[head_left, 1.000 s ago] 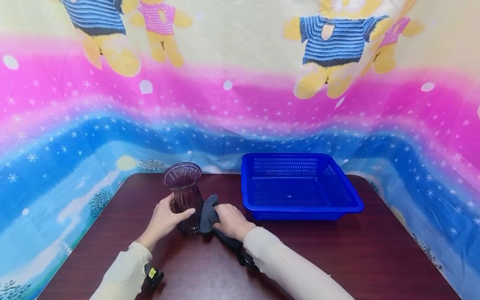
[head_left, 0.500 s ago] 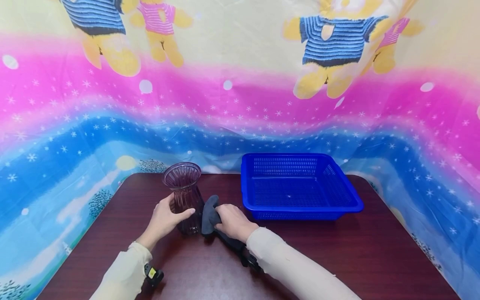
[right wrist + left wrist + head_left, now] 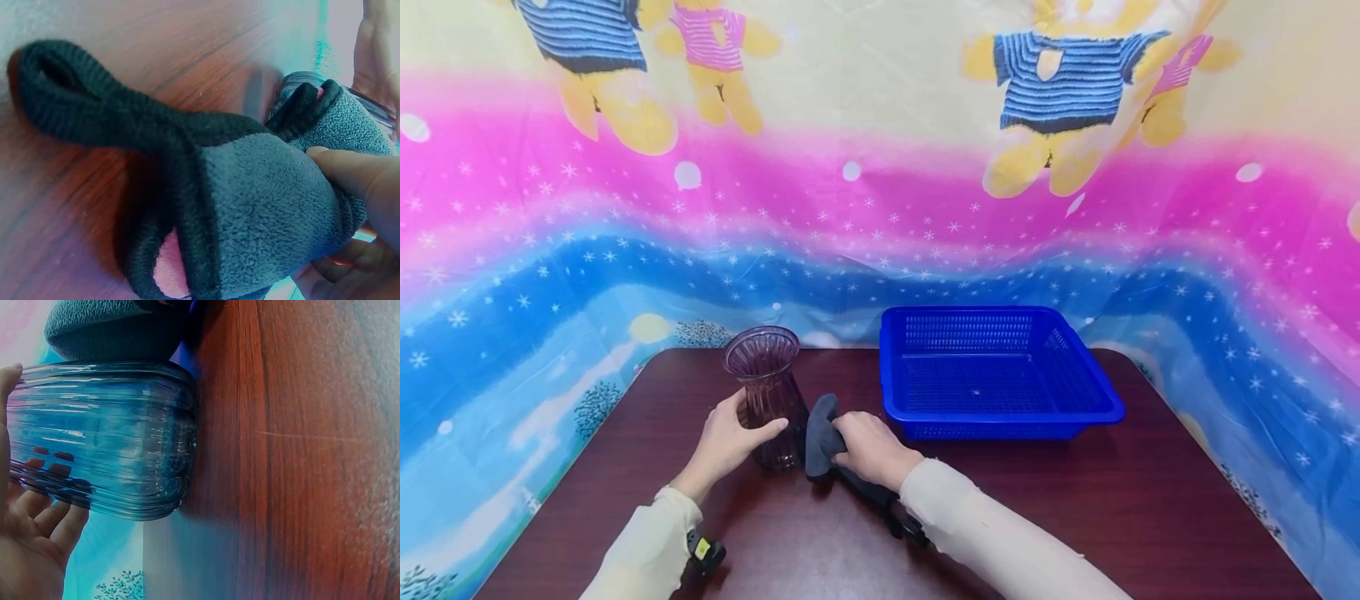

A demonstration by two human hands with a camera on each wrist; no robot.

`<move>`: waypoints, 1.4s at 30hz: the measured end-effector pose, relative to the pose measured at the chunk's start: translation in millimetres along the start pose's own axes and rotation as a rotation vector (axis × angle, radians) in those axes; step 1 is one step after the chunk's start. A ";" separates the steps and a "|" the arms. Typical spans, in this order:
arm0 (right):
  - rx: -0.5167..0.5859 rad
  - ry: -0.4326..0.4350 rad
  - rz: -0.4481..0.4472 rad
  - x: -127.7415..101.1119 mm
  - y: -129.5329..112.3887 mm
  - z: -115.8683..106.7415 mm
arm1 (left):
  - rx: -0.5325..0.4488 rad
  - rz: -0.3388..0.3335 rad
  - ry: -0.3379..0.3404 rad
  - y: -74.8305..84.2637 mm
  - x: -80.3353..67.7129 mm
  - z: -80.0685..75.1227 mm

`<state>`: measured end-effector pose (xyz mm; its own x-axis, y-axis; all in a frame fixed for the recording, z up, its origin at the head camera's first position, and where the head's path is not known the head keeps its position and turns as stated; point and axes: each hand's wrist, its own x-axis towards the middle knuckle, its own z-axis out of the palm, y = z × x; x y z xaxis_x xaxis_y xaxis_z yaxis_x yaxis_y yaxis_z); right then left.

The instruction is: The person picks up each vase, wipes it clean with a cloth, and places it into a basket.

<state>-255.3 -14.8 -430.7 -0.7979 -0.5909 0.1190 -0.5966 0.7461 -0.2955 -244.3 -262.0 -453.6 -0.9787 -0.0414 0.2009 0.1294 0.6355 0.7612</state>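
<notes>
Barely anything's moved since a second ago, just the right hand [image 3: 867, 443] sliding a touch right with its cloth [image 3: 820, 433]. That hand's fingers are curled round the bunched grey cloth, pressing it against the side of the vase [image 3: 769, 396]. Left hand [image 3: 730, 433] wraps the vase's lower body, probably to steady it upright on the bench [image 3: 1112, 508]; the blue basket [image 3: 1000, 371] sits just right.

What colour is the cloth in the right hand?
Dark grey fleece cloth with black edging, pinched by the right hand; the right wrist view shows it best.
</notes>
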 end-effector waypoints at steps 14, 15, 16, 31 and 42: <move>-0.039 0.010 -0.065 -10.1 2.8 -3.5 | -0.006 -0.018 -0.012 1.4 -0.7 -1.5; -0.042 0.007 -0.064 -10.7 2.9 -3.9 | -0.007 -0.019 -0.014 1.6 -0.9 -1.7; -0.045 0.004 -0.063 -11.0 3.2 -4.1 | -0.006 -0.019 -0.014 1.7 -1.0 -1.7; -0.064 -0.004 -0.097 -19.8 8.0 -8.2 | 0.000 -0.001 -0.006 1.5 -0.1 -1.0; -0.075 -0.010 -0.133 -27.7 12.4 -12.3 | 0.005 0.019 0.009 1.3 -0.2 0.0</move>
<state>-241.6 14.6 -426.0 -0.7106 -0.6889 0.1431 -0.7022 0.6816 -0.2058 -243.9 -261.1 -452.7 -0.9747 -0.0356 0.2209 0.1475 0.6401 0.7540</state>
